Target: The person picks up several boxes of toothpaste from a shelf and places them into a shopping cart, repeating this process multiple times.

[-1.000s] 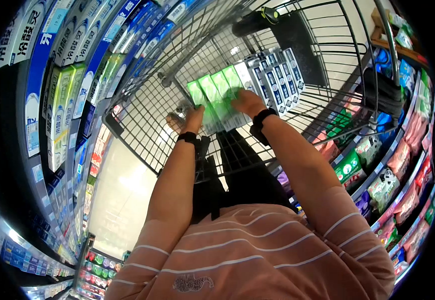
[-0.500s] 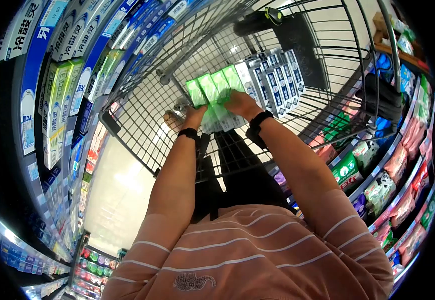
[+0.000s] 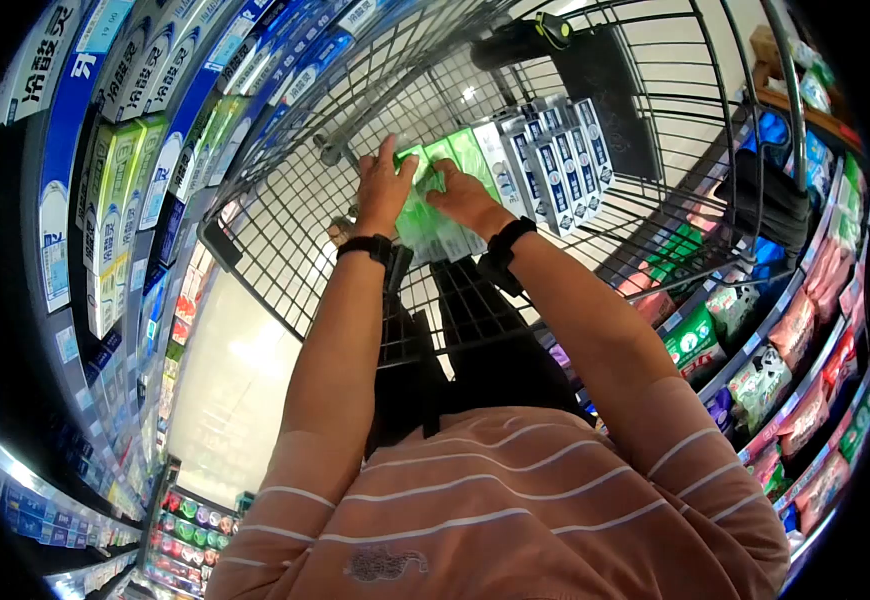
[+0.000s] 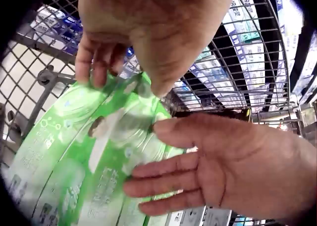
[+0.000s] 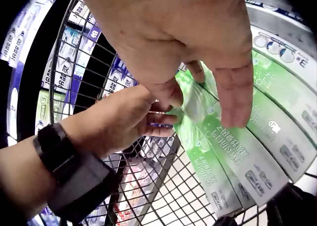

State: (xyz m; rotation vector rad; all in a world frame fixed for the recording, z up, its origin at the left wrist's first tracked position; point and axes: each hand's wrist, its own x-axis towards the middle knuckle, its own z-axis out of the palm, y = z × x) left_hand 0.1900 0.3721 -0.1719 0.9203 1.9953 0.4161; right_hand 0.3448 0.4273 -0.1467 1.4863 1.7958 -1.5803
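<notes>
In the head view, the left hand (image 3: 383,192) and the right hand (image 3: 470,205) are at a row of green boxes (image 3: 468,160) inside a wire shopping cart (image 3: 220,242). The fingers of the left hand are spread and not closed, one of them pointing away from the body; the fingers of the right hand lie loosely bent over the box tops. A white box (image 3: 493,165) adjoins the row, with white-and-blue boxes (image 3: 560,180) standing beyond it on the right. Shelves of packaged cartons (image 3: 120,220) line the left side, and bagged goods (image 3: 695,340) line the right. In the left wrist view, the left hand reaches over the end of the green boxes, its fingers bent downward but not clenched. The right hand extends across their glossy, green-and-white faces with its fingers nearly straight and parted. In the right wrist view, the right hand points down with open fingers at the row, and the left hand's fingertips are at its end. A black device (image 5: 81,186) is strapped at the left wrist.
</notes>
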